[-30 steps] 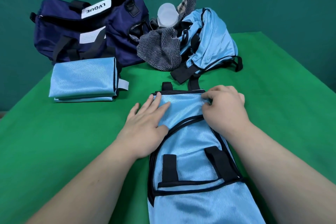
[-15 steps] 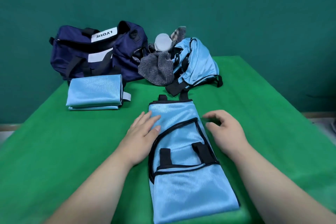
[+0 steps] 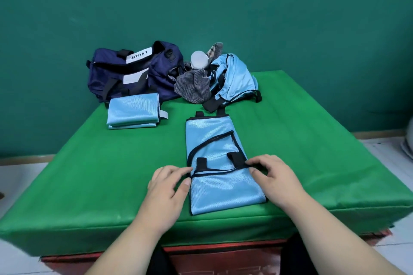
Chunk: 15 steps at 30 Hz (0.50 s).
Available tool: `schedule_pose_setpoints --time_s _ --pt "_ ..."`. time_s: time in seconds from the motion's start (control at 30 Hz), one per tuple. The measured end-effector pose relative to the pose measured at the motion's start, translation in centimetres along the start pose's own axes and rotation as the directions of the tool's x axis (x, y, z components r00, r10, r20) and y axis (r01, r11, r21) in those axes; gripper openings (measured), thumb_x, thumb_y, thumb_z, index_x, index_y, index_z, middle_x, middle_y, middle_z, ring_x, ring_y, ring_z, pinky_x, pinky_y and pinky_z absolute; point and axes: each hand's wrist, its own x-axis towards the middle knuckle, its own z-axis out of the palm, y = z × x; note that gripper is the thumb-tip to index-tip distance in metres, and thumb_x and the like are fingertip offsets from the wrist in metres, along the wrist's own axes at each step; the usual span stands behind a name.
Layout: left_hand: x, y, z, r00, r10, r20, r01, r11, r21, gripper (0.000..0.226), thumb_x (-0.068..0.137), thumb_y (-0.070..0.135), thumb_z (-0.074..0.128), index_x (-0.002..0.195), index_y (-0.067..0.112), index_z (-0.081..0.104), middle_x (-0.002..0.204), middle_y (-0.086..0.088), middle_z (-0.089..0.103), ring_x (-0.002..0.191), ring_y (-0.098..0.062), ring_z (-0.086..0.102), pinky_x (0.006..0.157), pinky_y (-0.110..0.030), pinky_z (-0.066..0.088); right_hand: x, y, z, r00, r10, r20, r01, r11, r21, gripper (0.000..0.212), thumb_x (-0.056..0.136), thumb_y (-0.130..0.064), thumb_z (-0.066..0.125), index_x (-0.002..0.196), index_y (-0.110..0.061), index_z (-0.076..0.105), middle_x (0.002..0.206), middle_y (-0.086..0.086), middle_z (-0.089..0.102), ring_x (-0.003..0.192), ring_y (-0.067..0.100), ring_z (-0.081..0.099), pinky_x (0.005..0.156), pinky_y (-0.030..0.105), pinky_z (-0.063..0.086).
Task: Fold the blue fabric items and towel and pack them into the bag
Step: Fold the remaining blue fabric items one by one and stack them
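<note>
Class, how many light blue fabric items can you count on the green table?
3. A flat item in the foreground, a folded item in front of the navy bag, a crumpled item at the back beside the grey towel. More may hide inside the bag.

My forearms (image 3: pixel 125 241) cut off by the bottom edge, left grip (image 3: pixel 166 187) and right grip (image 3: pixel 274 178) curled at the sides of the long blue fabric (image 3: pixel 214 140), pinching or just touching I cannot tell, lower front of the navy bag (image 3: pixel 134 73) hidden behind the folded blue fabric (image 3: pixel 134 114), white tub (image 3: pixel 198 60) half buried in the grey towel (image 3: pixel 192 87), white object (image 3: pixel 407 140) cut by the right edge
</note>
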Motion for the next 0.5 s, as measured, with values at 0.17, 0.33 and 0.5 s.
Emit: schedule_pose_setpoints --time_s 0.17,0.33,0.5 --pt "-0.35 0.11 0.68 0.995 0.092 0.039 -0.098 0.972 0.214 0.049 0.090 0.057 0.038 0.126 0.038 0.063 0.102 0.020 0.050 0.110 -0.006 0.040 0.095 -0.028 0.022 -0.11 -0.24 0.17 0.997 0.076 0.000 -0.075 0.989 0.128 0.026 0.086 -0.022 0.074 0.088 -0.047 0.064 0.089 -0.010 0.066 0.085 0.000 0.059 0.080 0.015 0.044" --pt "0.02 0.10 0.98 0.992 0.123 0.026 -0.126 0.964 0.236 0.037 0.088 0.050 0.042 0.120 0.044 0.060 0.103 0.025 0.051 0.110 -0.006 0.042 0.093 -0.027 0.020 0.07 0.29 0.35 0.999 0.036 0.021 -0.037 0.998 0.043 0.018 0.084 -0.028 0.071 0.084 -0.037 0.055 0.083 -0.010 0.063 0.084 0.010 0.058 0.077 0.030 0.047" --pt "0.14 0.24 1.05 0.993 0.113 0.038 -0.118 0.974 0.194 0.012 0.086 0.039 0.047 0.097 0.043 0.049 0.100 0.026 0.052 0.109 -0.004 0.044 0.092 -0.030 0.023 0.20 0.44 0.41 0.998 -0.056 0.040 0.060 0.991 -0.118 0.022 0.084 -0.011 0.063 0.079 -0.030 0.054 0.076 -0.018 0.056 0.083 0.013 0.052 0.082 0.039 0.046"
